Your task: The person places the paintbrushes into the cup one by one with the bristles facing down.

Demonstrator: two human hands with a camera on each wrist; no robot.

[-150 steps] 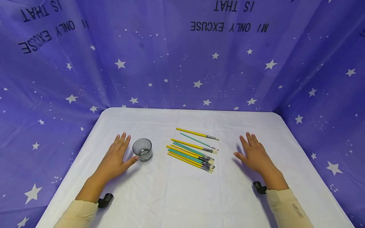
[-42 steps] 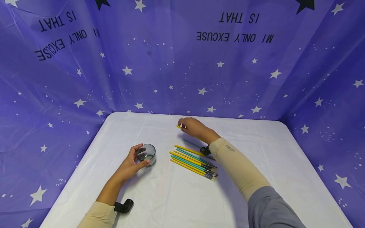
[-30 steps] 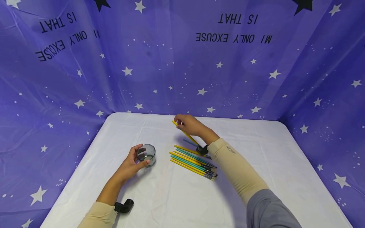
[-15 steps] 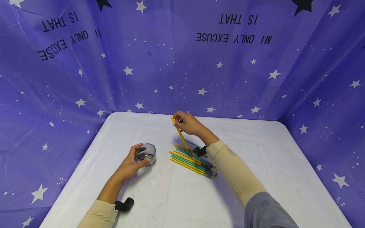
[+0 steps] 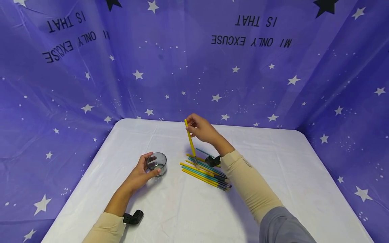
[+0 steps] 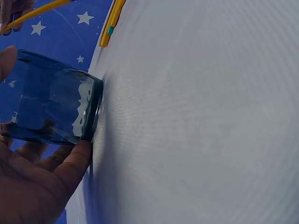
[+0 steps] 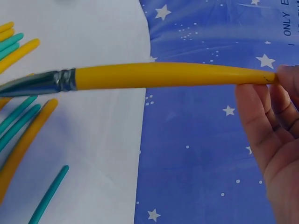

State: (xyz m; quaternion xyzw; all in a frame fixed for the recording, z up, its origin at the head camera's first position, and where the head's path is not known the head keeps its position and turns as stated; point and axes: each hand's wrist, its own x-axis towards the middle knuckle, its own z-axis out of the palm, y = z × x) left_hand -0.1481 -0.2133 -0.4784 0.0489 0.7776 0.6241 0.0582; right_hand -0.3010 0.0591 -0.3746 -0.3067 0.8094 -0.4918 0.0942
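Here the right hand (image 5: pixel 203 129) pinches the top end of a yellow paintbrush (image 5: pixel 190 142) betw. thumb and fingertips, held above the table (image 5: pixel 273 175) toward its far edge, near the middle. Long axis of the brush runs nearly vertical, w/ a slight tilt: handle end up and toward the far edge, metal ferrule and bristles pointing down at the pile of brushes (image 5: pixel 205 170). In the head view the bristle tip appears to sit at or just over the pile; contact cannot be told. The right wrist view shows the same yellow handle (image 7: pixel 173 75) meeting a grey ferrule, fingers (image 7: pixel 261 130) closed on the tapered end, yellow and teal handles lying on the white cloth below. The pile lies flat around the table's centre, its brushes roughly parallel, handle ends toward the left edge and bristles toward the right and near edges; one teal brush (image 5: pixel 205 152) lies apart on the far side of the pile. Left hand (image 5: pixel 141 172) curls round a clear glass cup (image 5: pixel 156 162) standing upright on the table, left of the pile, thumb on one side and fingers on the other; left wrist view confirms fingers (image 6: pixel 70 163) wrapped against the cup wall (image 6: pixel 51 105). Purple star-print backdrop (image 5: pixel 194 67) surrounds the table.
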